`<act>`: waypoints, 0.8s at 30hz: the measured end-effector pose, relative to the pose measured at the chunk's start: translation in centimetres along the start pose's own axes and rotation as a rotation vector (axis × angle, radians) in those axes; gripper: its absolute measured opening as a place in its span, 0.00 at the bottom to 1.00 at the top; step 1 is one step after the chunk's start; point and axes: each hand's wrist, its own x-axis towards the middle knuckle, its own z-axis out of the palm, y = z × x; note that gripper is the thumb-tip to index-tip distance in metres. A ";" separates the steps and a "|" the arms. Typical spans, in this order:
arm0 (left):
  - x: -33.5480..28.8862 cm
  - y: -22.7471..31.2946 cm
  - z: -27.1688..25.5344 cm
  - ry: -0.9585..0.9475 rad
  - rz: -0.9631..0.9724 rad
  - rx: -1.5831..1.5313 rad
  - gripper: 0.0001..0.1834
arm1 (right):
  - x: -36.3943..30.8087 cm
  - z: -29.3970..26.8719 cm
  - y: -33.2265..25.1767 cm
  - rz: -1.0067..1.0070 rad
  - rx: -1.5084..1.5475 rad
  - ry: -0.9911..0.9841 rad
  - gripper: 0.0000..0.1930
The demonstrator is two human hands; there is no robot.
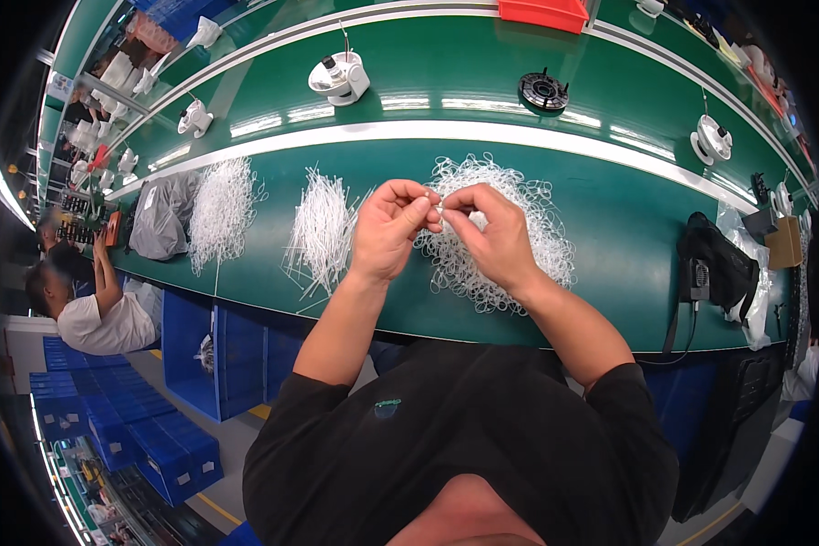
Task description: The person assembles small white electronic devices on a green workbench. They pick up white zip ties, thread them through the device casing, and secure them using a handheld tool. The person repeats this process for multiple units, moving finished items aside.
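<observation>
My left hand (391,227) and my right hand (493,235) meet fingertip to fingertip over the green table (623,246). Both are closed in a pinch on a thin white cable tie (439,208), mostly hidden by the fingers. Under and behind my right hand spreads a big pile of looped white cable ties (528,187). Left of my left hand lies a heap of straight white cable ties (320,223). Farther left is another white pile (223,214), with loops showing along its edge.
Beyond a white rail, a green surface carries white devices (338,78) and a black round part (543,91). A grey bag (162,218) lies at left, near a seated person (105,314). A black bag (719,259) lies right; blue bins (177,450) stand below left.
</observation>
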 end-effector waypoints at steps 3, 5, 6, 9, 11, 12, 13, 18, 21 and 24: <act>-0.6 -1.2 0.0 -0.002 -0.038 -0.001 0.07 | 0.2 -0.1 -0.3 -0.003 0.047 0.077 0.10; -1.0 -1.9 0.5 0.003 -0.051 -0.031 0.07 | 0.2 0.3 -0.8 0.082 0.138 0.134 0.08; -1.1 -2.2 0.7 0.013 -0.050 -0.044 0.07 | 0.2 0.3 -0.9 0.102 0.153 0.141 0.07; -1.3 -2.5 0.7 0.060 -0.043 -0.060 0.07 | 0.0 0.1 -0.3 0.035 0.034 0.086 0.06; -1.2 -2.4 0.3 0.071 -0.016 -0.063 0.07 | -0.1 0.1 -0.2 -0.024 -0.051 0.047 0.06; -1.1 -2.4 0.1 0.077 -0.003 -0.063 0.06 | -0.2 0.1 -0.2 -0.039 -0.068 0.039 0.06; -1.1 -2.3 0.0 0.088 0.003 -0.062 0.06 | -0.2 0.2 -0.3 -0.054 -0.086 0.030 0.05; -1.1 -2.1 -0.2 0.107 0.004 -0.049 0.07 | -0.3 0.3 -0.4 0.008 -0.093 0.004 0.05; -1.2 -2.1 -0.3 0.107 0.002 -0.031 0.08 | -0.2 0.3 -0.5 0.016 -0.094 -0.007 0.05; -1.3 -2.2 -0.4 0.101 0.000 -0.003 0.08 | -0.2 0.3 -0.5 0.011 -0.074 0.006 0.04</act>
